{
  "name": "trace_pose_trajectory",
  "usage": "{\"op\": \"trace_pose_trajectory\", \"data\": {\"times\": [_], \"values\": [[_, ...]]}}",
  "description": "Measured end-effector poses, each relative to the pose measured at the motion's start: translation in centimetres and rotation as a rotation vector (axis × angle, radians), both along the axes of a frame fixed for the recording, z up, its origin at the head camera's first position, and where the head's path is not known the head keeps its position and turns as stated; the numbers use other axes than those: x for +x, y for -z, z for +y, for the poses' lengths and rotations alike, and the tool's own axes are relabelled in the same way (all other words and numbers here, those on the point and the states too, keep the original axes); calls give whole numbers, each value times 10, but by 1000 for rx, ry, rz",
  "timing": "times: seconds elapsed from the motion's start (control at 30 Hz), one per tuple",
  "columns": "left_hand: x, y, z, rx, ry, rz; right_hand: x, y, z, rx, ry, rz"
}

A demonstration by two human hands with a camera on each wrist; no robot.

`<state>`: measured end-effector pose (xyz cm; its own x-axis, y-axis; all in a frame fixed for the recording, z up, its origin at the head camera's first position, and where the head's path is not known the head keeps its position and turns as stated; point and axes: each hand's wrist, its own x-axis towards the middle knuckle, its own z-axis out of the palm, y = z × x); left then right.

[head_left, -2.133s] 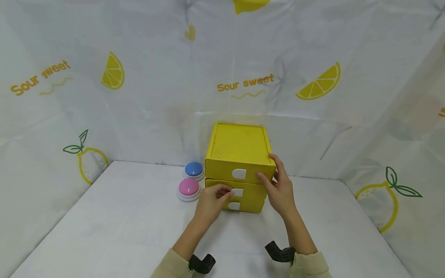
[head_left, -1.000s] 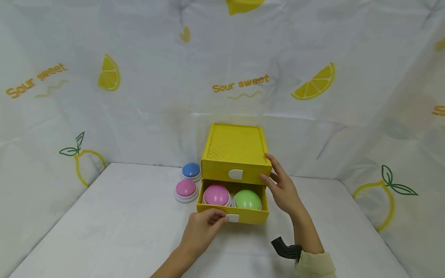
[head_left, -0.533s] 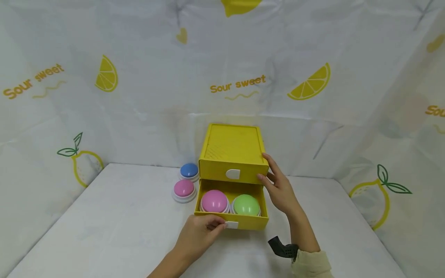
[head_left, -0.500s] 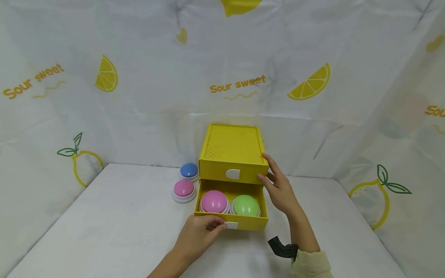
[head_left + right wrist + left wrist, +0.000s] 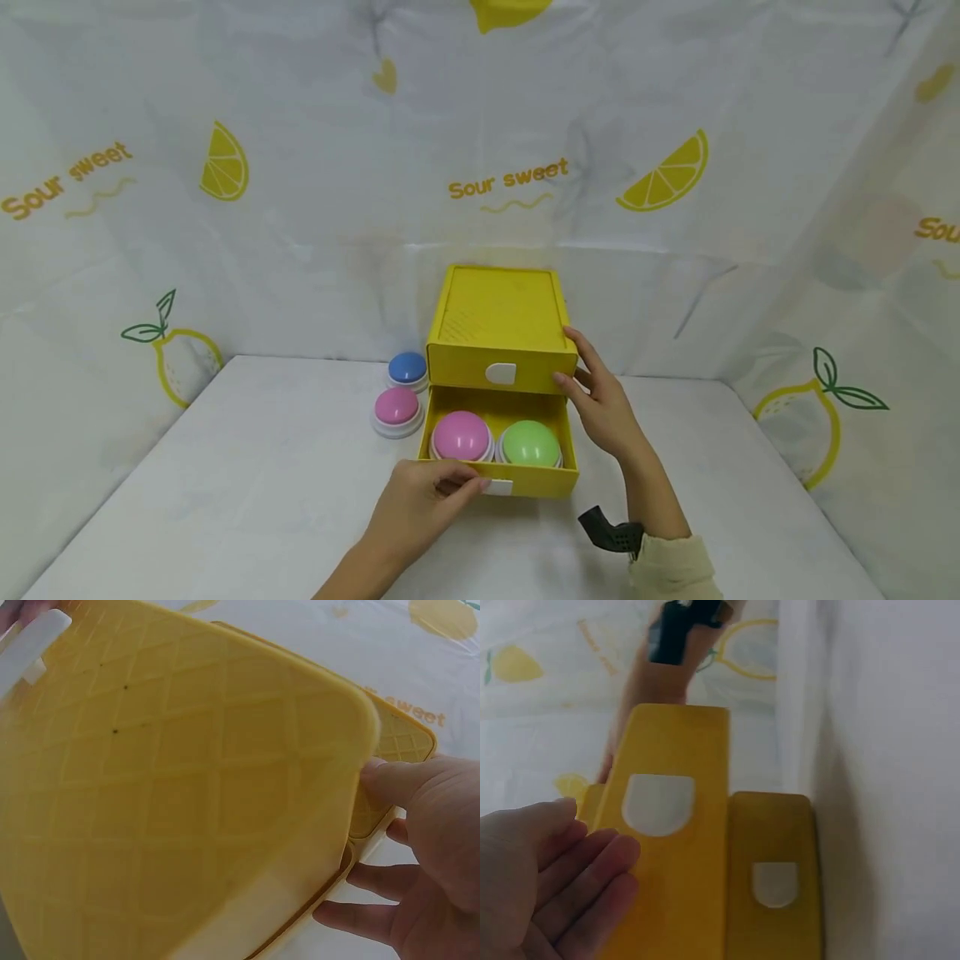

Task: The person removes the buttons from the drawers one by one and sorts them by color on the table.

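A yellow drawer box (image 5: 501, 305) stands near the back of the table, its middle drawer (image 5: 536, 482) pulled out. That drawer holds a large pink push button (image 5: 461, 436) on the left and a green push button (image 5: 531, 444) on the right. My left hand (image 5: 420, 508) is at the left edge of the drawer's white pull tab (image 5: 499, 487); the left wrist view shows its loosely bent fingers (image 5: 604, 877) with a small gap to the tab (image 5: 658, 804). My right hand (image 5: 603, 408) grips the box's upper right front corner, thumb on the front, other fingers along the side.
Left of the box, a blue push button (image 5: 407, 367) and a smaller pink push button (image 5: 397, 408) sit on the white table (image 5: 262, 483). Behind rises a white curtain (image 5: 337, 275) with lemon prints. Below the pulled-out drawer, the lowest drawer (image 5: 776, 847) appears pushed in.
My left hand has pulled the middle drawer toward me, baring the pink and green buttons, and its fingers have since loosened from the tab. My right hand has stayed on the box corner.
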<state>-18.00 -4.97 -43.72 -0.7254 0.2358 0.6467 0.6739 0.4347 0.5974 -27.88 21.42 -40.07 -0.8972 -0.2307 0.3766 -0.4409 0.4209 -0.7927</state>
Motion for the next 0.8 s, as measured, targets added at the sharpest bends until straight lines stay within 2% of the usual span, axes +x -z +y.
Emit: {"op": "trace_pose_trajectory", "data": {"times": [0.1, 0.17, 0.27, 0.33, 0.43, 0.53, 0.8], "values": [[0, -20, 2, 92, 47, -58, 0, 0, 0, 16, 9, 7], [-5, -36, 5, 115, 70, -132, 0, 0, 1, 17, 10, 8], [-19, -56, 10, 83, 95, -274, -2, 1, 1, 11, 9, 9], [-29, -63, 14, 22, 98, -356, -2, 1, 0, 2, 7, 7], [-43, -67, 21, -79, 122, -437, -3, 3, 0, -1, 8, 8], [-55, -66, 28, -163, 149, -453, -2, 3, 0, -2, -1, 10], [-73, -63, 42, -249, 186, -465, -3, 3, 0, -4, -10, 28]]}}
